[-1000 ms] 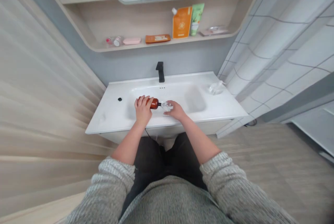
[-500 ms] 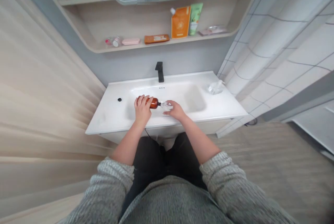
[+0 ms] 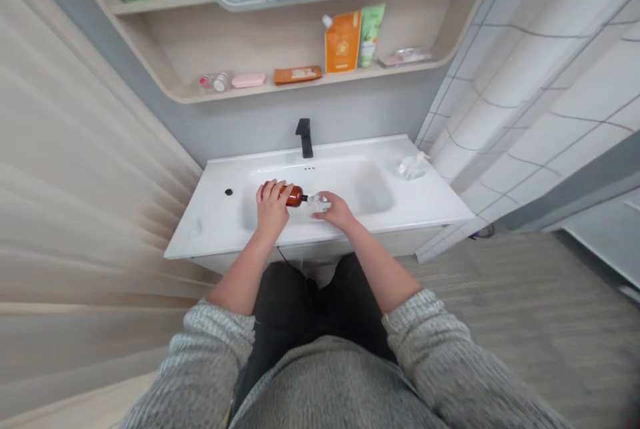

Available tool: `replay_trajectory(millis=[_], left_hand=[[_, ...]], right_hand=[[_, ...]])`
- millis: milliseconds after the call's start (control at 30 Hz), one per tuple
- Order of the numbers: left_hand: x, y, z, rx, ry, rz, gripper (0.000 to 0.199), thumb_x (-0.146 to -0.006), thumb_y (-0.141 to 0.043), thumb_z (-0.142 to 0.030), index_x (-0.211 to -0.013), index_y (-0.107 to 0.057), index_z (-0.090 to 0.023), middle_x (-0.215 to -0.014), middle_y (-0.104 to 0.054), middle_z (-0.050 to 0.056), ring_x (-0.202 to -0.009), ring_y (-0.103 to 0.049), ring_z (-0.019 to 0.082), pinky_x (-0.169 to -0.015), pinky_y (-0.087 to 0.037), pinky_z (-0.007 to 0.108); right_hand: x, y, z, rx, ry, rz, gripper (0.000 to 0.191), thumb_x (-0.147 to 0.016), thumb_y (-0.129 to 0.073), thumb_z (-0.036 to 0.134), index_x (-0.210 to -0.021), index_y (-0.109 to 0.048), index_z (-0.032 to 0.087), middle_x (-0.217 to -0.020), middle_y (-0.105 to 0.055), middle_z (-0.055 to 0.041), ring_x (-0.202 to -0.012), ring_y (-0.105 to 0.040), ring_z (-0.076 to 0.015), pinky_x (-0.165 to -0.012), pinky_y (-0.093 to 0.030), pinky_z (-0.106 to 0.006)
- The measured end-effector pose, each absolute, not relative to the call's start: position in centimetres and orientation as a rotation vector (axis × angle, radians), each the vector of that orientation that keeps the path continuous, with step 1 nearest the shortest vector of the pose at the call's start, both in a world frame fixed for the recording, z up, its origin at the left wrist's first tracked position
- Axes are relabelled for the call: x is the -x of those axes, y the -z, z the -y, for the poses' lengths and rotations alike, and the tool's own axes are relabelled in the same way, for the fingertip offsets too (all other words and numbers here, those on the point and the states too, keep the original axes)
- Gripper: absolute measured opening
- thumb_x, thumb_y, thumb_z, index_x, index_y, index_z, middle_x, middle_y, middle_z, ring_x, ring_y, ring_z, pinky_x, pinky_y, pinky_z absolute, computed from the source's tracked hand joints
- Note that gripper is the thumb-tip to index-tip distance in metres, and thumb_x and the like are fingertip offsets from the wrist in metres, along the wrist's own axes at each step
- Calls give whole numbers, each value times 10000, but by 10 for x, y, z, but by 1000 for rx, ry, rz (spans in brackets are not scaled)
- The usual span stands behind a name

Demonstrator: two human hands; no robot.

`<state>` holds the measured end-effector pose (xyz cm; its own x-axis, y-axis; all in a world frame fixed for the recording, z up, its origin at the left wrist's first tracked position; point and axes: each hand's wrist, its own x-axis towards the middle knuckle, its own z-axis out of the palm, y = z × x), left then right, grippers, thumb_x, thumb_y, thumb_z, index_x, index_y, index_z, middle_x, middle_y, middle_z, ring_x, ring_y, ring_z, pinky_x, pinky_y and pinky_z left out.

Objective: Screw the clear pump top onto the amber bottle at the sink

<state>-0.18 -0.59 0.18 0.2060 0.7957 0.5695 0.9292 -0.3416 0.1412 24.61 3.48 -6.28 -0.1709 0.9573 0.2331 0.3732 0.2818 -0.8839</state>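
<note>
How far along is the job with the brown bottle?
Looks done: a clear plastic piece lies apart on the right end of the sink, though I can't tell if it came from this bottle. In hand: the left hand grips the brown bottle, and the right hand holds clear plastic at its black neck. Left: that plastic is not yet off the neck.

Glossy white ceramic basin [image 3: 200, 229], smooth and shining! Matt black metal faucet [image 3: 304, 138], glossy amber bottle [image 3: 295, 196], then rough grey knit sleeve [image 3: 210, 349], and pale wood-grain shelf [image 3: 240, 36]!
</note>
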Motion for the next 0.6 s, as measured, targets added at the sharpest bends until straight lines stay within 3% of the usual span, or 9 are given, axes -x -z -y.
replay_trajectory(millis=[600], left_hand=[[1, -11, 5, 2296, 809, 1641, 671, -917, -549, -94, -1545, -678, -292, -1614, -648, 118, -1619, -436, 367, -1384, -221, 632]], right_hand=[[-246, 58, -32, 1200, -893, 1689, 717, -628, -1024, 353, -1284, -749, 266, -1251, -786, -56, -1152, -754, -302, -1084, -600, -459]])
